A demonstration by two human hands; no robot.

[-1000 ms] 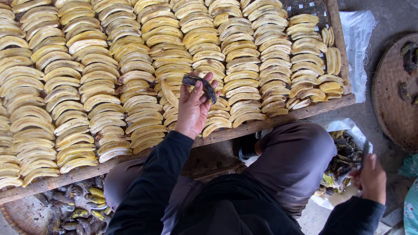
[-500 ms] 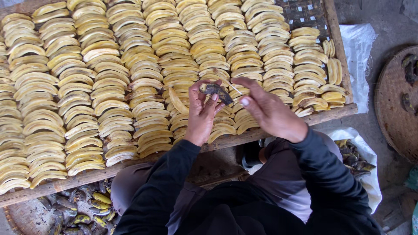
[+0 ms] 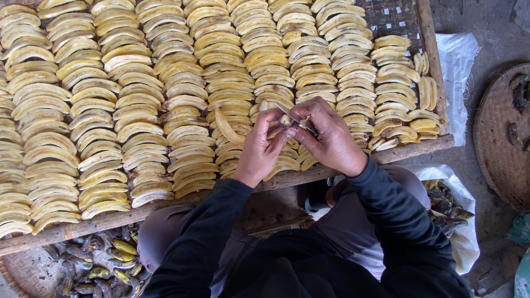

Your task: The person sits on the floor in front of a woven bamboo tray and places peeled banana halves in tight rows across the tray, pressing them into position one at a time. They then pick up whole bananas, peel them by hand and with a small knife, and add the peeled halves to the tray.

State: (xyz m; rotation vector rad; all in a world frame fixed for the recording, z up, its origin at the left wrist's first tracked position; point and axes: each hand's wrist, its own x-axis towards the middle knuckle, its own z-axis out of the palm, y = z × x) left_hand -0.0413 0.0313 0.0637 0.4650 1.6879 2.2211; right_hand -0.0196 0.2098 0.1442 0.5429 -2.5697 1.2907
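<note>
Both hands met over the drying rack, working a small banana with a knife.

The banana (image 3: 285, 120), small with a dark end, sat pinched between the thumb and fingertips of the left hand (image 3: 260, 148), just above the lower middle of the rack. The right hand (image 3: 329, 138) was closed around a knife (image 3: 298, 120), its thin blade laid against the banana; the handle was hidden in the fist. Below the hands, peeled banana slices (image 3: 138, 99) lay in close overlapping rows across the wooden rack (image 3: 425, 146). One slice (image 3: 226, 126) lay tilted across its row just left of the left hand. Under the rack's near edge, at lower left, a woven basket (image 3: 33, 270) held dark peels. A white sack (image 3: 455, 72) lay on the ground to the right.
</note>
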